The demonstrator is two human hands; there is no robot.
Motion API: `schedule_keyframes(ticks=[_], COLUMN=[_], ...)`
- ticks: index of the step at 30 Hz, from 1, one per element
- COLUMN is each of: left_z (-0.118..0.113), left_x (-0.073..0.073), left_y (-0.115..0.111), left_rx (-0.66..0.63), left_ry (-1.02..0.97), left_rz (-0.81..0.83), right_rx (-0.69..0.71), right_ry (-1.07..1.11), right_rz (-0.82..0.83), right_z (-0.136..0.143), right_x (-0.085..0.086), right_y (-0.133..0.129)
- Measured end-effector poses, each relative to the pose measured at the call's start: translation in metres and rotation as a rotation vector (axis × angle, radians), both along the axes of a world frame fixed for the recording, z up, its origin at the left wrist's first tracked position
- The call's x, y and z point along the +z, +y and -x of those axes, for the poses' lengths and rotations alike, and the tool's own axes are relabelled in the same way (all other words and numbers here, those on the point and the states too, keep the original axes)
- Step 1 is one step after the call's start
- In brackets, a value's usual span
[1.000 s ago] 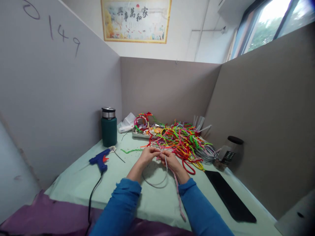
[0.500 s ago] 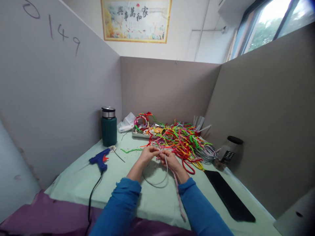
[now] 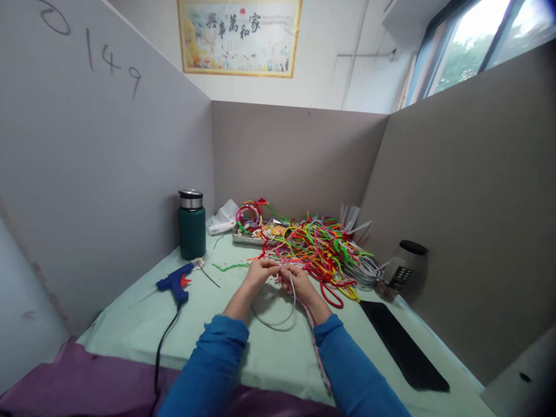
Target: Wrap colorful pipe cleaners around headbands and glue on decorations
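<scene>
The fingers of the left hand (image 3: 260,275) and the right hand (image 3: 300,282) are pinched narrow, tips almost meeting, at the top of a thin grey loop (image 3: 278,329) – the exact grip is too small to make out. The loop droops below the fingers, its left side passing behind the left wrist. A pale pink strand (image 3: 313,330) trails from the right hand's fingers along the right wrist toward the near edge

Just beyond the fingertips, a tangled heap of coloured strands (image 3: 321,243) crowds the far side and spreads to the right, with a metal tray (image 3: 247,239) behind the left hand. A green strand (image 3: 230,267) lies just left of the fingers. Farther left are a blue glue gun (image 3: 176,284) and an upright dark green bottle (image 3: 191,231); well to the right, a tilted jar (image 3: 398,271) and a black flat piece (image 3: 399,347)

Nearer than the fingers, the table (image 3: 208,336) is open between the forearms and out to the glue gun's cord (image 3: 161,341) – while grey panels (image 3: 299,156) wall in the far side, left and right
</scene>
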State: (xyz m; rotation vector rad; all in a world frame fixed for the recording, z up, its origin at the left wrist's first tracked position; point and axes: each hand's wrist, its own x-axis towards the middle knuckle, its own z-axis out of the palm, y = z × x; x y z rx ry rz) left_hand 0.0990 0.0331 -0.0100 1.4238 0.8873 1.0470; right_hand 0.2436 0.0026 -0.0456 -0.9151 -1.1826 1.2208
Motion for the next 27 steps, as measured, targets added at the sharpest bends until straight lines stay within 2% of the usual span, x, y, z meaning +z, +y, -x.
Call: schedule_keyframes(ticks=[6, 11, 18, 20, 23, 27], left_z=[-0.001, 0.002, 0.004, 0.003, 0.002, 0.001], left_x=[0.0, 0.0, -0.013, -0.018, -0.024, -0.027], left_y=[0.0, 0.004, 0.018, 0.021, 0.025, 0.026], left_rx=[-0.03, 0.069, 0.072, 0.061, 0.043, 0.064], left_ry=[-0.023, 0.022, 0.094, 0.133, 0.22, 0.363], left_rz=[-0.011, 0.022, -0.004, -0.016, -0.064, -0.122], right_rx=[-0.04, 0.033, -0.022, -0.077, -0.2, -0.299], right_ry=[0.013, -0.067, -0.243, -0.305, -0.395, -0.531], right_rz=[0.018, 0.03, -0.044, -0.099, -0.265, -0.467], right_z=[-0.002, -0.007, -0.015, -0.015, -0.013, -0.011], right_x=[-0.005, -0.008, -0.005, -0.005, -0.007, -0.006], right_y=[0.004, 0.005, 0.004, 0.006, 0.009, 0.008])
